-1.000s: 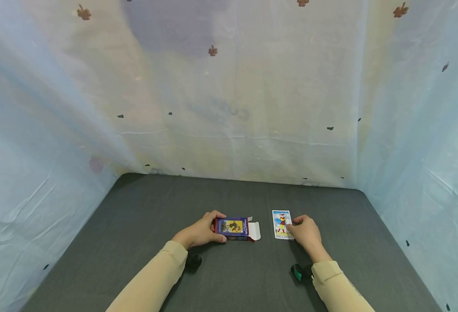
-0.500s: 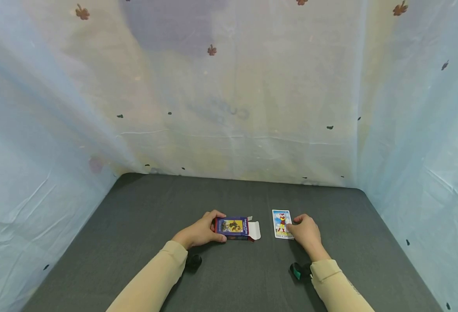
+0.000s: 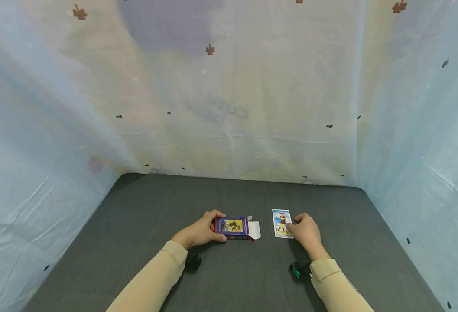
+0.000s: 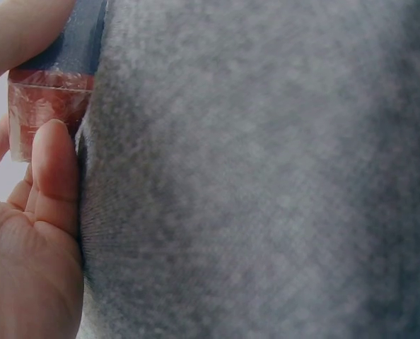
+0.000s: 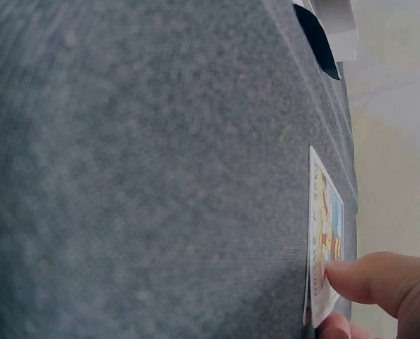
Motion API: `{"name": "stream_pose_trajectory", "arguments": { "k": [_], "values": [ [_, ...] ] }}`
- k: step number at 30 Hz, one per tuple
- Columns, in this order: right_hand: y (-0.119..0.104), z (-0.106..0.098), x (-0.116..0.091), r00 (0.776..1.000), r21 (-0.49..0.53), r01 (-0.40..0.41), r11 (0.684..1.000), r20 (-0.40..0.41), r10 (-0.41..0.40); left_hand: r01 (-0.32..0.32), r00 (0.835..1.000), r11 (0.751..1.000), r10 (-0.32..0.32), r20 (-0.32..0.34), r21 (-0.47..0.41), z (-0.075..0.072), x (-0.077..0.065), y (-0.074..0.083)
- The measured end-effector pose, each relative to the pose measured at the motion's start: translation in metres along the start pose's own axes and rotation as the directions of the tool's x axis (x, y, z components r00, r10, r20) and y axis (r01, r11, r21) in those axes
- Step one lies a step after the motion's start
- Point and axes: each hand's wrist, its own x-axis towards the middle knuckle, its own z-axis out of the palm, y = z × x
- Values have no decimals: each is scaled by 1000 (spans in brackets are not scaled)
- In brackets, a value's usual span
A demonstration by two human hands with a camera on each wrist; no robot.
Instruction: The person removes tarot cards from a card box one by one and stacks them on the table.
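A blue card box (image 3: pixel 232 227) with a yellow picture lies flat on the dark table, its white end flap (image 3: pixel 254 230) folded out to the right. My left hand (image 3: pixel 201 229) grips the box's left end between thumb and fingers. In the left wrist view, the red end of the box (image 4: pixel 51 106) shows between thumb and fingertips. To the right of the box is a tarot card (image 3: pixel 281 223) with a standing figure. My right hand (image 3: pixel 306 234) pinches its right edge, the thumb on its face. In the right wrist view, a second edge shows under the card (image 5: pixel 325 233).
Grey cloth covers the table (image 3: pixel 236 277). Pale sheeting (image 3: pixel 232 95) hangs behind and on both sides. A dark wrist device (image 3: pixel 193 262) sits under the left wrist, another device (image 3: pixel 300 271) with a green patch under the right.
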Motion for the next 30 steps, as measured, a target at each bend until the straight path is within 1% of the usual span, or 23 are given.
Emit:
{"name": "stream_pose_trajectory", "arguments": {
  "k": [10, 12, 15, 17, 19, 22, 25, 30],
  "values": [
    [-1, 0, 1, 1000, 10, -4, 1000, 7, 4, 9, 1000, 1000, -9, -4, -2, -1, -1, 2],
    [-1, -1, 0, 1000, 41, -12, 999, 5, 12, 3, 1000, 1000, -3, -3, -4, -1, -2, 2],
    [-4, -2, -1, 1000, 115, -5, 993, -29, 8, 2, 1000, 1000, -3, -3, -5, -1, -1, 1],
    [-9, -2, -3, 999, 179, 24, 983, -52, -15, -6, 1000, 1000, 6, -7, -8, 0, -1, 1],
    [-16, 0, -6, 997, 244, 68, 967, -58, -55, -7, 1000, 1000, 7, -12, -10, 0, 0, 1],
    [-31, 9, -12, 993, 332, 117, 936, -23, -116, -12, 1000, 1000, 11, -19, -9, -1, 0, 0],
    [-42, 24, -19, 988, 402, 130, 906, 26, -153, -14, 1000, 1000, 14, -14, 4, -1, 0, -1],
    [-52, 47, -27, 980, 441, 117, 890, 94, -176, -20, 1000, 1000, 20, 0, 14, -1, -2, -1]
  ]
}}
